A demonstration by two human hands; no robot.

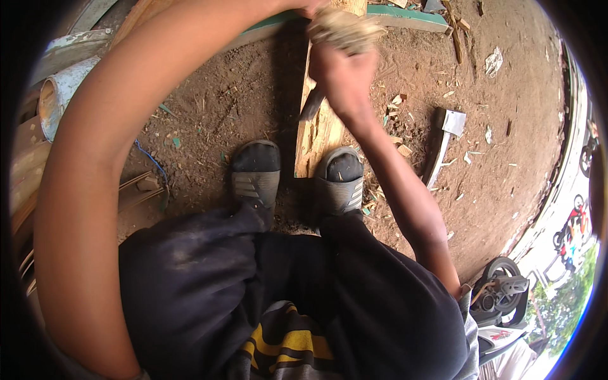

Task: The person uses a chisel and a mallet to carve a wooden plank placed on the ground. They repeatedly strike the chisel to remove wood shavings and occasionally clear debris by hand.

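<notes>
A blurred pale object (347, 30) juts past the right fingers (324, 62).

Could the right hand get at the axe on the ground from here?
Probably yes: only wood chips and dirt show between the right hand and the axe. That hand seems to grip a dark tool, though, so it may need freeing first.

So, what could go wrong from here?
The left hand is close to the blurred pale object at the right hand, so it might get knocked. The plank ends beside the right slide sandal; if it shifts, it could press against that. The hatchet lies on the ground to the right and could trip someone.
</notes>
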